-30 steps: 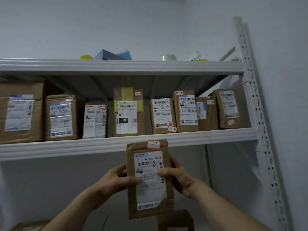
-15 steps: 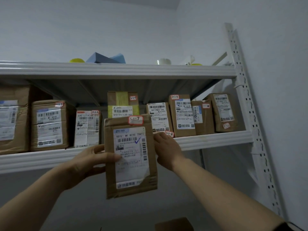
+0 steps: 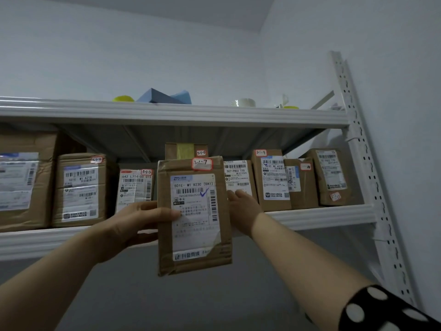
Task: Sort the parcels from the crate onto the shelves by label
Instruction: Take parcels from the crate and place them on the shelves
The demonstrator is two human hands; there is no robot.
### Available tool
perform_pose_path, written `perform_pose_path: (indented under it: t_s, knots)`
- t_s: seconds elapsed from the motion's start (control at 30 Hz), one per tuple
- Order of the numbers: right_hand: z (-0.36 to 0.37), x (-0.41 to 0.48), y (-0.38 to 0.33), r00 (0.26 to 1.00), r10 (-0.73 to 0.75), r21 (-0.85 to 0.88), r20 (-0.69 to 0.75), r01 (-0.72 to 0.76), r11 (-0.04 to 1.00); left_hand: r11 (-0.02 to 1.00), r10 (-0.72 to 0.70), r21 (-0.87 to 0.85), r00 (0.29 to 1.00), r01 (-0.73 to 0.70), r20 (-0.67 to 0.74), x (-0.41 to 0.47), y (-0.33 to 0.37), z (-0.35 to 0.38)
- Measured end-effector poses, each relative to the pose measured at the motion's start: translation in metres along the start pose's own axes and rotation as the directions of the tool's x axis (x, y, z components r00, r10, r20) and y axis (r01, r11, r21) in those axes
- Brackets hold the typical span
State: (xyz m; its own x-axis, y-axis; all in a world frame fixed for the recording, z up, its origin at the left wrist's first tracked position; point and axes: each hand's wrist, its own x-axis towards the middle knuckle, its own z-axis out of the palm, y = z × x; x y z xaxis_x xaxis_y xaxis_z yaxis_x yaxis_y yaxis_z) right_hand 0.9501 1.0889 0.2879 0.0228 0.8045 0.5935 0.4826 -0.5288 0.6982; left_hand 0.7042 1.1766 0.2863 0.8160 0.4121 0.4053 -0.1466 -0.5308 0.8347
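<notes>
Brown cardboard filled the rack. Gripped a flat brown cardboard parcel [image 3: 194, 218] upright in the left hand [image 3: 133, 223], with the thumb laid across its white shipping label and the fingers curled behind its left edge. Read a red-bordered tag, 3-1-7, at its top. Held it in the air, its lower half hanging below the front edge of the white metal middle shelf [image 3: 322, 215].

Touched the small brown box printed 507-P802 [image 3: 236, 175], just right of that parcel, with the right hand [image 3: 242, 209], fingers straight and close together, tips on the box's label. Could not tell whether the palm met that parcel's right edge.

Saw, directly behind that parcel and mostly hidden by it, a brown box with a yellow tape band [image 3: 186, 150], tagged 3-1-6. Found to the left of that parcel a white-labelled box tagged 3-1-5 [image 3: 134, 187], then a squat brown carton tagged 3-1-4 [image 3: 80, 189], then a large creased brown carton [image 3: 21, 180]. Counted three more upright brown boxes further right of that parcel, the nearest a tall box tagged 3-1-9 [image 3: 272, 180].

Noted above that parcel the white metal top shelf [image 3: 167, 113], carrying a blue folded sheet [image 3: 162, 96] and a pale tape roll [image 3: 245, 102]. Wore a black sleeve with white dots [image 3: 381, 309] on the right arm, below and right of that parcel.
</notes>
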Motion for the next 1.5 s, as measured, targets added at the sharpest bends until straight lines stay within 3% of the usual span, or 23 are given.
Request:
perform_pose_path:
  t_s: [0.33, 0.47, 0.6, 0.7, 0.9, 1.0, 1.03, 1.07, 1.1, 1.13, 1.17, 1.2, 1.27, 1.33, 1.43, 1.5]
  knots:
    - [0.021, 0.005, 0.013, 1.000, 0.010, -0.026, -0.004, -0.010, 1.000, 0.999, -0.027, -0.022, 0.997, 0.026, -0.073, 0.011, 0.007, 0.012]
    - [0.033, 0.005, 0.019, 0.998, 0.048, 0.064, 0.049, -0.051, 0.997, 1.000, -0.024, 0.005, 0.998, 0.025, -0.055, 0.012, 0.008, 0.020]
    - [0.043, 0.008, 0.027, 0.977, 0.157, 0.313, 0.147, -0.197, 0.929, 0.999, -0.028, 0.021, 0.998, 0.029, -0.053, 0.014, 0.009, 0.023]
    - [0.044, 0.005, 0.032, 0.967, 0.163, 0.325, 0.196, -0.220, 0.920, 0.999, -0.030, 0.031, 0.998, 0.032, -0.061, 0.016, 0.010, 0.024]
    - [0.039, -0.004, 0.034, 0.953, 0.204, 0.367, 0.226, -0.277, 0.888, 0.999, -0.038, 0.018, 0.996, 0.040, -0.085, 0.018, 0.012, 0.028]
    - [0.025, -0.013, 0.031, 0.970, 0.213, 0.481, 0.119, -0.244, 0.842, 0.999, -0.050, 0.010, 0.994, 0.052, -0.094, 0.017, 0.010, 0.029]
    - [0.022, -0.014, 0.031, 0.961, 0.273, 0.607, 0.033, -0.236, 0.759, 0.999, -0.052, 0.003, 0.994, 0.053, -0.097, 0.017, 0.010, 0.028]
    - [0.015, -0.017, 0.029, 0.917, 0.400, 0.801, -0.006, -0.235, 0.551, 0.999, -0.051, -0.003, 0.994, 0.051, -0.102, 0.018, 0.010, 0.028]
    - [0.006, -0.021, 0.027, 0.855, 0.514, 0.966, 0.069, -0.185, 0.179, 0.999, -0.051, -0.016, 0.993, 0.050, -0.107, 0.018, 0.011, 0.029]
    - [-0.005, -0.028, 0.026, 0.842, 0.516, 0.975, 0.160, -0.052, -0.216, 0.999, -0.045, -0.031, 0.993, 0.042, -0.111, 0.019, 0.013, 0.030]
    - [-0.013, -0.034, 0.025, 0.871, 0.436, 0.864, 0.227, 0.026, -0.502, 0.998, -0.034, -0.053, 0.993, 0.028, -0.114, 0.020, 0.015, 0.032]
    - [-0.017, -0.041, 0.026, 0.919, 0.313, 0.746, 0.242, 0.030, -0.665, 0.997, -0.020, -0.077, 0.994, 0.012, -0.111, 0.022, 0.017, 0.035]
    - [-0.022, -0.056, 0.027, 0.971, 0.125, 0.671, 0.203, -0.045, -0.740, 0.993, -0.003, -0.118, 0.995, -0.009, -0.097, 0.027, 0.020, 0.042]
    - [-0.024, -0.065, 0.031, 0.985, 0.065, 0.671, 0.157, -0.058, -0.739, 0.992, 0.018, -0.122, 0.998, -0.026, -0.068, 0.034, 0.021, 0.051]
    - [-0.022, -0.070, 0.043, 0.959, 0.174, 0.670, 0.224, -0.022, -0.742, 0.986, 0.055, -0.156, 0.997, -0.063, -0.056, 0.044, 0.025, 0.065]
    - [-0.018, -0.072, 0.055, 0.933, 0.273, 0.646, 0.233, 0.061, -0.761, 0.962, 0.058, -0.255, 0.984, -0.101, -0.170, 0.052, 0.024, 0.071]
